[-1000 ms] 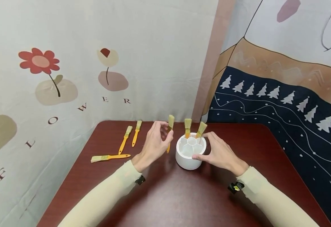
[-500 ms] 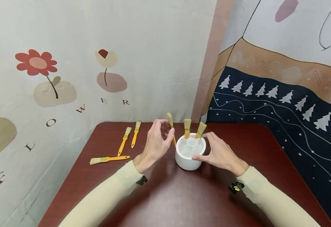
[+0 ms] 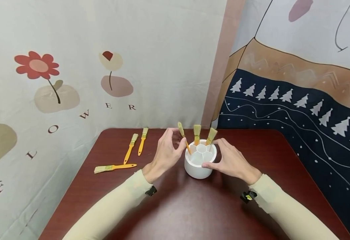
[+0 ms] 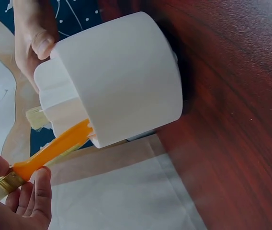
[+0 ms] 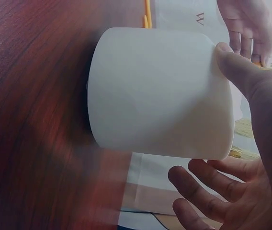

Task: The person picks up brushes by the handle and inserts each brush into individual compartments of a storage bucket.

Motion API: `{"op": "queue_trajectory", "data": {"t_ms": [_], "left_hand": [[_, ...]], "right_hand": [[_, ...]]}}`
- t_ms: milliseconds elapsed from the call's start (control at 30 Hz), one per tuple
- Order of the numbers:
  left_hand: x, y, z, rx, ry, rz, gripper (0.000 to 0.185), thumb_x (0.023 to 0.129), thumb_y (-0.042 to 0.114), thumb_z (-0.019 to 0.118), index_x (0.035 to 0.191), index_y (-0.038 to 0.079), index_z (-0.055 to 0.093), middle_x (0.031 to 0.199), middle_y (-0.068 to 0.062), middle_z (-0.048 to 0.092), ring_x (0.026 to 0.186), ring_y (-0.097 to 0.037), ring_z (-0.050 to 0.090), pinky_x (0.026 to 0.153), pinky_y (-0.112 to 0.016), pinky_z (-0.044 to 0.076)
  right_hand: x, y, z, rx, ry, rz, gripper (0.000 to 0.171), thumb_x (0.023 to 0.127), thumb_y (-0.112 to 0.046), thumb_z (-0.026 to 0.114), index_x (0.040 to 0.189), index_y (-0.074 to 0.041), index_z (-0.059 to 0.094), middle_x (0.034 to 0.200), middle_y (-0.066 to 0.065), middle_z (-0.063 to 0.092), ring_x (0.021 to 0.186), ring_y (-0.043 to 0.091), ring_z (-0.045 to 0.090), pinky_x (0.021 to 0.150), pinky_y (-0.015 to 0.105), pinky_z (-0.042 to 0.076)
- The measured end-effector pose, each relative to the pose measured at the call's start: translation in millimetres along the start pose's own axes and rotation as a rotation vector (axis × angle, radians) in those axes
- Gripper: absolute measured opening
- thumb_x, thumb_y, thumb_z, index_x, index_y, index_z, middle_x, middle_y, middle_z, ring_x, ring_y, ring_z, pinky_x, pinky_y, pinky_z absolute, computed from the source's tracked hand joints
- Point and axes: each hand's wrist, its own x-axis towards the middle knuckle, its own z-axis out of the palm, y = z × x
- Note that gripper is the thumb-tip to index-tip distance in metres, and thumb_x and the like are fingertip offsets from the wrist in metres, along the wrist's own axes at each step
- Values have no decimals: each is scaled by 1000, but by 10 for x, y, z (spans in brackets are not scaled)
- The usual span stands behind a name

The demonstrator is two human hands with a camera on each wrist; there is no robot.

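The left hand, fingers bent, pinched a flat paintbrush by its upper handle, bristles up. The right hand arched widely round the white compartmented holder, thumb at its near rim. Between the hands, the brush's handle tip had passed inside the rim; half a second earlier it was outside. Two standing brushes rose beside the right fingers; three loose brushes lay left of the left hand on the worktop. Beyond them, the cloth backdrop read "FLOWER".

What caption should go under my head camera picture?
The left hand holds a brush, handle down at the opening of the white holder gripped by the right hand.
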Motion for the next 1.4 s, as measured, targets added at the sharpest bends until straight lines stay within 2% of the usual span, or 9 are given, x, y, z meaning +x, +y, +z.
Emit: {"op": "queue_trajectory", "data": {"t_ms": [300, 533, 800, 967, 1100, 1133, 1333, 1367, 1400], "left_hand": [[-33, -69, -2, 8, -82, -65, 30, 108, 6, 78, 134, -2, 66, 124, -20, 75, 102, -27, 82, 89, -33, 70], [-66, -138, 2, 11, -98, -116, 27, 108, 6, 78, 132, -2, 68, 121, -17, 76, 101, -26, 82, 89, -33, 70], [-73, -197, 57, 10, -140, -147, 27, 109, 7, 77, 133, -1, 70, 119, -17, 78, 101, -25, 82, 89, -41, 72], [-86, -201, 84, 11, -154, -173, 25, 110, 9, 77, 132, 0, 70, 118, -15, 80, 99, -20, 79, 88, -38, 71], [-92, -208, 108, -2, -172, -192, 25, 111, 10, 76, 132, -1, 70, 119, -17, 80, 101, -25, 80, 91, -42, 71], [-104, -416, 197, -4, -168, -178, 26, 114, 22, 75, 134, 6, 71, 119, -10, 81, 101, -20, 80, 89, -39, 71], [-133, -430, 204, 11, -172, -184, 25, 115, 24, 75, 133, 7, 72, 120, -9, 80, 102, -18, 79, 91, -38, 71], [-127, -225, 117, 14, -179, -200, 23, 112, 11, 76, 132, 0, 71, 120, -17, 80, 103, -23, 79, 92, -41, 71], [-132, -224, 112, 15, -176, -196, 23, 112, 11, 76, 132, 0, 71, 120, -17, 80, 102, -23, 79, 92, -40, 71]], "right_hand": [[48, -60, 15, -1, 10, -17, 104, 83, -79, 95, 153, -10, 61, 146, 11, 69, 125, 30, 73, 106, 59, 69], [83, -101, 23, 9, -1, -17, 104, 84, -78, 95, 155, -11, 59, 147, 11, 68, 126, 30, 72, 107, 60, 69], [86, -79, -7, 2, 6, -6, 106, 84, -80, 94, 155, -10, 59, 148, 12, 67, 128, 31, 72, 108, 61, 68], [60, -51, -20, -4, 3, -2, 107, 84, -83, 92, 155, -10, 59, 148, 12, 67, 129, 32, 72, 108, 63, 68], [25, -33, -18, -10, 7, 3, 108, 84, -84, 91, 154, -9, 59, 147, 13, 67, 128, 32, 72, 107, 63, 68], [16, -27, -16, -10, 8, 7, 108, 84, -84, 91, 155, -9, 59, 147, 12, 67, 129, 32, 72, 107, 63, 68], [-5, -28, -2, -14, 4, 11, 108, 84, -85, 90, 154, -8, 59, 148, 13, 67, 130, 33, 71, 108, 64, 67], [-6, -29, 2, -14, 2, 12, 108, 85, -85, 90, 155, -8, 59, 148, 14, 67, 130, 33, 71, 108, 64, 67], [-6, -31, 6, -13, 0, 12, 109, 85, -85, 89, 155, -8, 58, 148, 14, 67, 130, 33, 71, 108, 65, 67]]}}
